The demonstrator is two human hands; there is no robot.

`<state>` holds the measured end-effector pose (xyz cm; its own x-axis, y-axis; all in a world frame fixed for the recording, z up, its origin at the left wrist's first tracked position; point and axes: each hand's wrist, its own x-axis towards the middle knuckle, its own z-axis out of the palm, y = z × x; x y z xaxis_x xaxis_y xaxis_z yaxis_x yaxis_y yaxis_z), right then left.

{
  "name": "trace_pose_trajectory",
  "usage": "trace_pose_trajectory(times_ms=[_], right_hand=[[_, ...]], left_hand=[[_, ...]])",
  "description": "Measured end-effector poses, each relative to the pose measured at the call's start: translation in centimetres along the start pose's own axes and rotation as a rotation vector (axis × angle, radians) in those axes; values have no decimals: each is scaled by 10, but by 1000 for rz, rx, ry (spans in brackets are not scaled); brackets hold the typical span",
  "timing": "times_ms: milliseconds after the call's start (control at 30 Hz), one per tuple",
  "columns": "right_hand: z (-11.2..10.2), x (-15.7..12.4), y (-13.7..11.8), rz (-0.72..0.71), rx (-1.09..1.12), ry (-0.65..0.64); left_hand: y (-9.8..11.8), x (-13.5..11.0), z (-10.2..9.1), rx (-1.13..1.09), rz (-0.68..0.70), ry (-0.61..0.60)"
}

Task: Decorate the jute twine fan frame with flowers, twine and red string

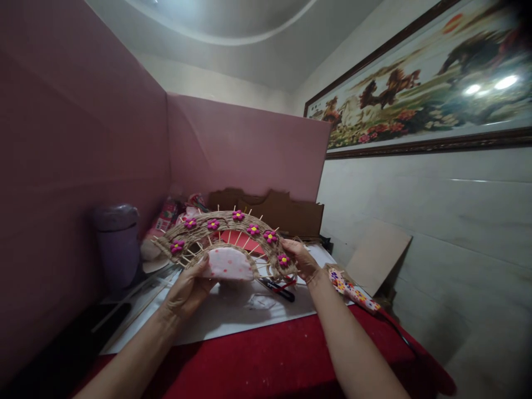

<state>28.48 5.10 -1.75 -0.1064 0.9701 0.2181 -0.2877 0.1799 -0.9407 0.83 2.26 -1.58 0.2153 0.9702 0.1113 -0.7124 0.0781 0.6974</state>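
A half-round twine craft, woven on thin wooden sticks, is held up above the table. Several magenta flowers with yellow centres sit along its band, and stick ends jut out from its edge. At its lower middle is a half-disc of white cloth with pinkish-red dots. My left hand is closed on the lower left part, with the thumb against the dotted cloth. At the right end, my right hand grips the twine band; some of its fingers are hidden behind the craft.
A black craft knife lies on white paper over a red tablecloth. On the right is a flower-patterned glue gun-like tool. A lidded purple bin stands left, torn brown cardboard behind.
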Motion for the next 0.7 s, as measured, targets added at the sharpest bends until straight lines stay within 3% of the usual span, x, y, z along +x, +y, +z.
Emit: trace_pose_trajectory(times_ms=[233,467,700], right_hand=[[1,-1,-2,-34,7,41],[-3,-4,-9,0,21,54],[-7,4,-9,-91,75,340]], left_hand=[[0,-4,-5,91,-134,-3],[-3,-1,-9,110,-136,-20],[-5,0,-11,72,-111,-1]])
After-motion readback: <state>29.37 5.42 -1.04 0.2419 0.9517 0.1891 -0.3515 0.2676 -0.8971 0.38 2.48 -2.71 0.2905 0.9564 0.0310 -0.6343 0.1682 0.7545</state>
